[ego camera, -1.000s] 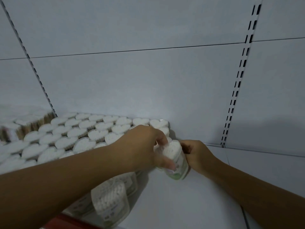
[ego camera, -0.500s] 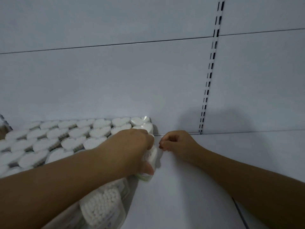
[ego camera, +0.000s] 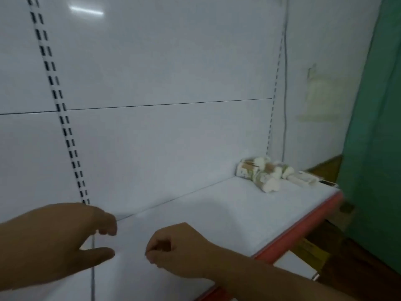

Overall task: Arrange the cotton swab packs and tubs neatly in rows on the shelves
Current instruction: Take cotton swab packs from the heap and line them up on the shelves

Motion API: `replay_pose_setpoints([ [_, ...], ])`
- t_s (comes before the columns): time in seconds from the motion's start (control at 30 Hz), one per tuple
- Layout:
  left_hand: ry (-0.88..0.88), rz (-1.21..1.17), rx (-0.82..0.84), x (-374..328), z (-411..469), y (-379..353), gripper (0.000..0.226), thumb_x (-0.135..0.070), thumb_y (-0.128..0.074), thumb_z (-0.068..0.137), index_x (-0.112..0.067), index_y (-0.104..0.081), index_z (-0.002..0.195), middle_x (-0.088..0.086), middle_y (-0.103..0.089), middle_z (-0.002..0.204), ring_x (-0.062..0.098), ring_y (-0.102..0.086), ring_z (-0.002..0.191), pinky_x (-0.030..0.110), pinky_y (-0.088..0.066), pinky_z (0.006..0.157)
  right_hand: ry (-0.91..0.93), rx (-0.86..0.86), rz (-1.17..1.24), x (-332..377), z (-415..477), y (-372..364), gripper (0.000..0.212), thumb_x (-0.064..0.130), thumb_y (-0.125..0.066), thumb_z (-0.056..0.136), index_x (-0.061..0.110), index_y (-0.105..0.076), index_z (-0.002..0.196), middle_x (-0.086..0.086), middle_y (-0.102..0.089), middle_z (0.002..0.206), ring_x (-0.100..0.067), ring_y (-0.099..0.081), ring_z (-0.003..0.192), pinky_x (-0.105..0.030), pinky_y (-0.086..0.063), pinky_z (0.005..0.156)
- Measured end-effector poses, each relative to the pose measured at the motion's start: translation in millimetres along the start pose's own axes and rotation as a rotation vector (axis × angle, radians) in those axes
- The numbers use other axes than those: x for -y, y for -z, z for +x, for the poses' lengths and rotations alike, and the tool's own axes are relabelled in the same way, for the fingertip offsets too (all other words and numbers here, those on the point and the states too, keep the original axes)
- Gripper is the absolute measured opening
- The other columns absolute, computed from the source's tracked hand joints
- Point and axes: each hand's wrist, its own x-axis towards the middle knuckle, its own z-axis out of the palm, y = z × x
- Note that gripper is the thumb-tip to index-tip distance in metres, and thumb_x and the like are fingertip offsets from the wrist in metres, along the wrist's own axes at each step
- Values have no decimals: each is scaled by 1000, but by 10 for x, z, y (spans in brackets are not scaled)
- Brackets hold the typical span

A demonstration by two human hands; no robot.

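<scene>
Lower left: left hand [ego camera: 65, 242] spread, empty; right hand [ego camera: 173, 250] apart from it, fingers curled on nothing visible. Centre right: cotton swab packs [ego camera: 267, 174], blurred, heaped at far end of shelf [ego camera: 217, 209]; count unclear.

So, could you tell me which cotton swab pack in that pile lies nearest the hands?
The green-labelled pack at the front, white end showing; the others lie behind it or further right.
</scene>
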Motion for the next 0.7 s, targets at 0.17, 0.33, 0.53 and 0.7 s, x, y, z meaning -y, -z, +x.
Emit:
replay_pose_setpoints([
  [0.17, -233, 21, 130, -2043, 1076, 681, 68, -93, -8, 53, -63, -38, 105, -37, -45, 104, -15, -44, 102, 8, -34, 96, -45, -187, -43, -836, -1053, 980, 13, 17, -63, 87, 14, -73, 93, -1, -73, 89, 7, -57, 70, -8, -46, 70],
  [0.33, -399, -127, 113, -3085, 1875, 368, 43, -59, -43, 93, -43, -43, 133, -24, -49, 129, -4, -45, 116, 15, -33, 99, -232, -373, -71, -1493, -1716, 1704, 11, 22, -61, 90, 21, -71, 91, 17, -65, 79, 1, -61, 77, -13, -46, 71],
  [0.53, -360, -226, 90, -3266, 2351, 148, 33, -54, -50, 93, -42, -51, 124, -28, -51, 106, -7, -50, 97, 6, -35, 82, -507, -657, -148, -2110, -1889, 2457, 19, 26, -59, 93, 25, -63, 112, 13, -58, 100, -3, -59, 88, -19, -53, 74],
  [0.7, -308, -574, 106, -3218, 2699, 59, 13, -45, -61, 89, -44, -59, 102, -18, -65, 88, -1, -62, 74, 14, -48, 66, -649, -742, -270, -2713, -1466, 3048, 41, 36, -61, 91, 18, -55, 127, -1, -55, 128, -15, -53, 107, -26, -44, 83],
])
